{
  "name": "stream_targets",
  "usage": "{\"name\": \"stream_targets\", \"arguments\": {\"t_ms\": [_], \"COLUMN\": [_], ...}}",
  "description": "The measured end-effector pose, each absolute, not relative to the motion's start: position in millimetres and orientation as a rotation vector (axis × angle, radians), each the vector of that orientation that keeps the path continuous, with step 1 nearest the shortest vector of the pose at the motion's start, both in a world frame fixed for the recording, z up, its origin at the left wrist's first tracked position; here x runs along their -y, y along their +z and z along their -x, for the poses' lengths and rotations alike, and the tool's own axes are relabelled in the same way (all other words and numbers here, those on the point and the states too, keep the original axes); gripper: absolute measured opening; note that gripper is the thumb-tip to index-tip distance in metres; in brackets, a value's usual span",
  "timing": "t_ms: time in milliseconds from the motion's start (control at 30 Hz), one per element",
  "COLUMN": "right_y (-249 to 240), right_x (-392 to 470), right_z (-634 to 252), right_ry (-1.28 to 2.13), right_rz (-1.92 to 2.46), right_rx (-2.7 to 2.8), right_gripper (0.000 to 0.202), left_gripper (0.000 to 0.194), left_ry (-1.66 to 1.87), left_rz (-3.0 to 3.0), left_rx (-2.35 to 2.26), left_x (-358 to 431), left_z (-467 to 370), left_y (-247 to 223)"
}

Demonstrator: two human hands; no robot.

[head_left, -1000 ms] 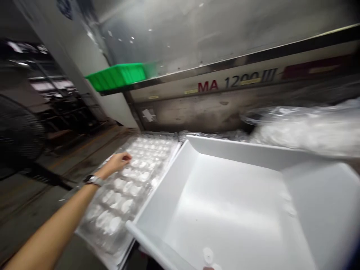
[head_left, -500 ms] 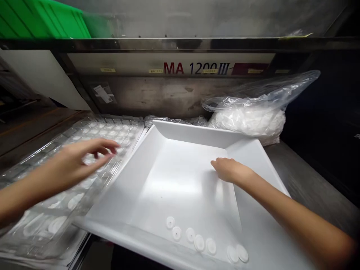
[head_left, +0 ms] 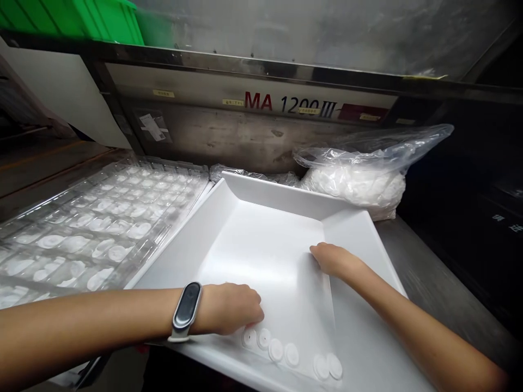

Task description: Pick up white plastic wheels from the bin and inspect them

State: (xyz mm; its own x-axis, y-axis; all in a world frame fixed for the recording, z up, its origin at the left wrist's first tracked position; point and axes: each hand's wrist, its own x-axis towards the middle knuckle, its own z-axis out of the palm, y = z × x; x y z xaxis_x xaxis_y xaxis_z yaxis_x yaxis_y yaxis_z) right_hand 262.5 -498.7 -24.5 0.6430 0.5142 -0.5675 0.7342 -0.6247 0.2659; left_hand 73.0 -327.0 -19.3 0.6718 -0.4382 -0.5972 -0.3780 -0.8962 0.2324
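Observation:
A large white tray (head_left: pixel 286 201) lies in front of me, tilted toward its near edge. Several small white discs (head_left: pixel 286 354) sit in a row along that near edge. My left hand (head_left: pixel 232 307), with a wristband on the wrist, rests curled on the tray floor, its fingertips at the leftmost discs. Farther in, my right hand (head_left: pixel 333 258) lies with fingers curled on the tray floor near the right wall, holding nothing I can see. To the left lies a clear blister tray (head_left: pixel 93 228) with white discs in its pockets.
A clear plastic bag (head_left: pixel 359 179) full of white discs lies behind the tray at the right. A machine panel marked MA 1200 (head_left: pixel 290 103) rises at the back. A green crate (head_left: pixel 81 19) stands on the ledge at top left. A steel bench edge (head_left: pixel 441 283) runs at the right.
My left hand has left the clear blister tray and come down into the white tray at the discs. My right hand came into view and stays at the tray's right side.

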Motion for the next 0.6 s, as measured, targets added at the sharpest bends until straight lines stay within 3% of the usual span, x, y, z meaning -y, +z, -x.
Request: {"name": "stream_targets", "arguments": {"t_ms": [167, 500, 600], "right_y": [-22, -42, -44], "right_x": [506, 496, 494], "right_z": [-286, -292, -288], "right_ry": [-0.484, -0.438, -0.430], "right_rz": [-2.474, -2.480, -2.474], "right_rx": [-1.011, -0.862, -0.871], "right_gripper": [0.026, 0.024, 0.024], "left_gripper": [0.013, 0.031, 0.024], "left_ry": [-0.983, -0.941, -0.907], "left_rz": [-2.710, -2.559, -2.554], "left_rx": [0.626, 0.817, 0.910], "left_x": [310, 326, 329], "left_z": [-67, -74, -73], "left_y": [-23, -21, -23]}}
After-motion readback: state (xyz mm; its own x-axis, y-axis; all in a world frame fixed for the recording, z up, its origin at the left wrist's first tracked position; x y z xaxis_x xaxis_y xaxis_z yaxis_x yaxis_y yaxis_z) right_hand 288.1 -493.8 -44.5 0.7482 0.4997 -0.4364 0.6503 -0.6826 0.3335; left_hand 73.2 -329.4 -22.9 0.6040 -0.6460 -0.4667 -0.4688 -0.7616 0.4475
